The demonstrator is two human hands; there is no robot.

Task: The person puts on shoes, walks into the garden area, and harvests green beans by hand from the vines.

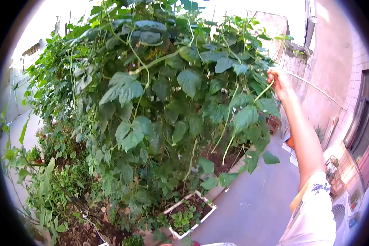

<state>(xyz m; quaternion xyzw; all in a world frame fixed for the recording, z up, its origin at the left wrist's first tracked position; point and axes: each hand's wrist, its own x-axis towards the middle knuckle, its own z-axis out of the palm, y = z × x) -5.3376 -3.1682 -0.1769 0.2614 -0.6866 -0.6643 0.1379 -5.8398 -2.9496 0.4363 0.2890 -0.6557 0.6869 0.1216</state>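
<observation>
Evidently we are at the gripping step: at two o'clock, our right hand pinches a slender green strand, probably a bean pod, at the edge of the vine. We judge the next move calls for a steady, gentle hold. Pale, nearly straight, the strand slants toward seven o'clock, meeting a broad leaf. Our left hand is out of view.

Outdoor garden in walled yard: climbing vines filling clock centre; brown soil at seven o'clock; white-rimmed planter at six; paved ground toward five; building wall at two, window at three.
</observation>
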